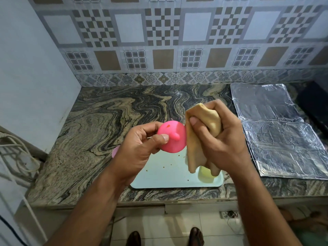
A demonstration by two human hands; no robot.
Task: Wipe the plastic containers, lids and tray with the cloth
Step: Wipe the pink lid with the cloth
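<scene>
My left hand holds a round pink lid with a small knob, tilted toward me above the tray; an orange speck sits on it. My right hand grips a bunched tan cloth right beside the lid, its edge touching the lid's right side. Below lies a pale green tray with scattered crumbs. A yellow-green container stands on the tray's right end, partly hidden by the hanging cloth. A pink object's edge peeks out behind my left wrist.
Crinkled foil sheets cover the marble counter at the right. A dark appliance sits at the far right edge. White cables hang at the left. My feet stand on the tiled floor below the counter front.
</scene>
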